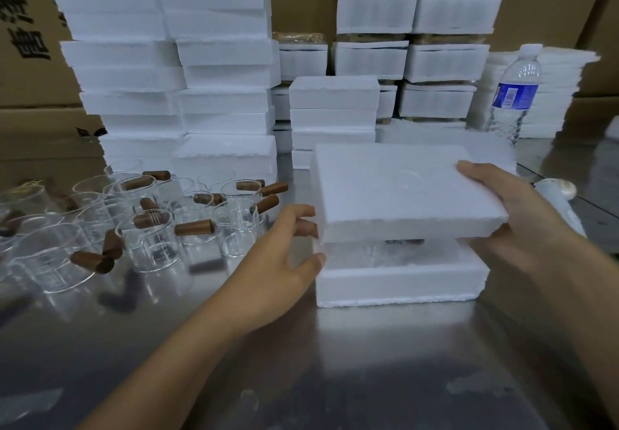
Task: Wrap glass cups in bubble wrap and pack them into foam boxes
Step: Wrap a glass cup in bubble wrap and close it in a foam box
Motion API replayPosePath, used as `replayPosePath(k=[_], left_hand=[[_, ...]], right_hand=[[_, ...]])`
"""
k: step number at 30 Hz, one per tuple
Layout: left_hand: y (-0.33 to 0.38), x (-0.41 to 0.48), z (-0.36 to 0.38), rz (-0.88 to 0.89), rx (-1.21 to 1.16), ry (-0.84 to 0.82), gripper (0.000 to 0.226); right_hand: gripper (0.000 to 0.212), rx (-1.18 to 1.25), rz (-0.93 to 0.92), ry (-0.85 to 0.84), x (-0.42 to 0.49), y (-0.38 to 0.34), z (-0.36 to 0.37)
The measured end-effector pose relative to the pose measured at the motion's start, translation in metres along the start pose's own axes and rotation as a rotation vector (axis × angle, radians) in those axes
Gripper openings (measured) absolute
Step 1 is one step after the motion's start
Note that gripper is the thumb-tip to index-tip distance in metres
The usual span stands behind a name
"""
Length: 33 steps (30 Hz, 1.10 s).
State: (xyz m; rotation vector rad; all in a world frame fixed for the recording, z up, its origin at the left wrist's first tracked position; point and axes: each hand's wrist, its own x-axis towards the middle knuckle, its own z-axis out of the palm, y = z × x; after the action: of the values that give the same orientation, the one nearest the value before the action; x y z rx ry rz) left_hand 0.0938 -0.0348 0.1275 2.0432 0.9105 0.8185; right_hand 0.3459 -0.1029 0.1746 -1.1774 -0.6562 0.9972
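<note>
Two foam pieces sit right in front of you: a foam lid (402, 188) held tilted above an open foam box base (398, 282), which rests on the steel surface (335, 369). In the gap between them something dark and something glinting show, too hidden to name. Neither piece carries any writing.

Your right grip (522, 221) clasps the lid's right edge, thumb laid on top and fingers tucked beneath. Your left grip (281, 255) is relaxed and only touching, with bent fingertips against the lid's left edge and the thumb tip against the base's upper left corner.

Left of the box, well apart from your right grip and just beside your left, a cluster of clear glass cups (150, 242) stands unwrapped on the surface, each with a brown wooden handle (194, 227) sticking out sideways.

Behind them rise stacks of white foam boxes (174, 61). Further right are closed foam boxes (445, 61) with brown material showing between them, then a pile of thin foam sheets (556, 94).

A water bottle (514, 94) stands before that pile, its blue label print too small to read.

Cardboard cartons (26, 27) line the back, and the left one bears black printed characters, cropped and unreadable.
</note>
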Motion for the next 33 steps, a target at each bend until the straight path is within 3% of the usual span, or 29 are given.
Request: replayPosePath(k=[6,12,14,19,23,29,33], left_hand=[[0.002,0.005,-0.001,-0.107,-0.249,0.103,0.052],[0.007,0.010,-0.003,-0.159,-0.503,0.205,0.024],[0.008,0.009,-0.004,-0.153,-0.494,0.189,0.028],[0.004,0.009,0.000,-0.177,-0.433,0.116,0.064],[0.004,0.013,0.005,-0.146,-0.516,0.130,0.061],[0.002,0.019,0.004,-0.084,-0.642,0.113,0.051],[-0.004,0.021,0.003,-0.059,-0.715,0.135,0.042]], right_hand=[[0.012,-0.089,0.080,-0.065,-0.009,-0.006,0.003],[0.014,-0.220,0.095,-0.097,-0.017,-0.009,0.008],[0.012,-0.222,0.093,-0.078,-0.019,-0.009,0.009],[0.022,-0.232,0.138,-0.074,-0.016,-0.006,0.007],[0.021,-0.211,0.197,-0.055,-0.011,-0.002,0.007],[0.037,-0.111,0.244,-0.109,-0.008,0.010,0.010],[0.026,-0.174,0.169,-0.185,-0.004,0.014,0.013]])
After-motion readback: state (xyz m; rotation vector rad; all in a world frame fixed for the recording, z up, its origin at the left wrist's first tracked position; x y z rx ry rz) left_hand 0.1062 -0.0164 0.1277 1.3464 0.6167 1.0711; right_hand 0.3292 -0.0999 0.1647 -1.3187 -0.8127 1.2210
